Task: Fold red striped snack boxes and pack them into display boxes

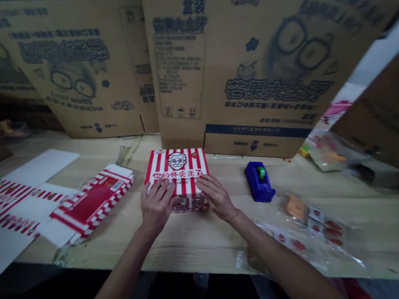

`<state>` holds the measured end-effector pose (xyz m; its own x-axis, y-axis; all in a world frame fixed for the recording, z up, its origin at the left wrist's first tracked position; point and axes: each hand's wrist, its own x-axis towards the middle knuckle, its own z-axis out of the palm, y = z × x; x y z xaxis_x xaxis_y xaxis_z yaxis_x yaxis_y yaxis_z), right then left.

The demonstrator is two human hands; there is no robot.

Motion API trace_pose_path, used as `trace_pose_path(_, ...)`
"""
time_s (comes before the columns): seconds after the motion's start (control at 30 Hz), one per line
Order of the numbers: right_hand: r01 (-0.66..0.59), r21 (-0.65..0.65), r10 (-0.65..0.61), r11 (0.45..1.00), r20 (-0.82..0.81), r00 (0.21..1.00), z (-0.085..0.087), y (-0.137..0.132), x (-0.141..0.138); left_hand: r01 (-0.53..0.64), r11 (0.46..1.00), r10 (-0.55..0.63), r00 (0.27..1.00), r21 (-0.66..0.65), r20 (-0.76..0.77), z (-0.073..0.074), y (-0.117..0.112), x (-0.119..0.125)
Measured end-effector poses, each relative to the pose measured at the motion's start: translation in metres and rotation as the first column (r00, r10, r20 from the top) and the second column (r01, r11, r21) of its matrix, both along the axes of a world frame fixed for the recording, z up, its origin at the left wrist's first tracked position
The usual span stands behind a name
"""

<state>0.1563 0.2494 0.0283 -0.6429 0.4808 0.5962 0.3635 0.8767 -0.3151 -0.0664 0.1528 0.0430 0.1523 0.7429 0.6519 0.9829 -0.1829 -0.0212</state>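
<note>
A red-and-white striped box (pixel 177 169) with a cartoon face on its lid sits on the wooden table (pixel 199 241) in front of me. My left hand (pixel 157 205) lies on the box's near left corner, fingers stretched over the lid. My right hand (pixel 216 198) rests on the near right corner the same way, fingers flat. Both hands press on the box from the near side.
A stack of flat striped box blanks (pixel 91 202) lies to the left, with more unfolded sheets (pixel 0 203) beyond. A blue tape dispenser (pixel 259 181) stands right of the box. Plastic bags of small packets (pixel 311 225) lie at right. Large printed cardboard cartons (pixel 245 55) wall the back.
</note>
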Motion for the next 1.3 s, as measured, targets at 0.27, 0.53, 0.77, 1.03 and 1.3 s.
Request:
trace_pose_path(0.27,0.390,-0.153,-0.395,0.908,-0.001,0.919,0.034,-0.025,0.057,0.117,0.968,-0.113,0.993,0.222,-0.031,-0.009,0.017,-0.009)
trace_pose_path(0.53,0.742,-0.480,-0.807,0.469,0.110,0.581,0.020,0.017,0.188,0.106,0.969,-0.109,0.994,0.223,-0.003,-0.013,0.016,-0.009)
trace_pose_path(0.77,0.763,-0.576,-0.855,0.294,0.198,0.479,0.001,0.044,0.160,0.105,0.962,-0.103,0.994,0.250,-0.021,-0.020,0.020,-0.012)
trace_pose_path(1.03,0.595,-0.767,-0.830,0.240,0.155,0.535,-0.006,0.093,0.129,0.118,0.959,-0.115,0.993,0.257,-0.027,-0.019,0.020,-0.013)
trace_pose_path(1.3,0.432,-0.870,-0.886,0.240,-0.014,0.464,-0.017,0.099,0.124,0.133,0.951,-0.126,0.991,0.279,-0.044,-0.017,0.020,-0.013)
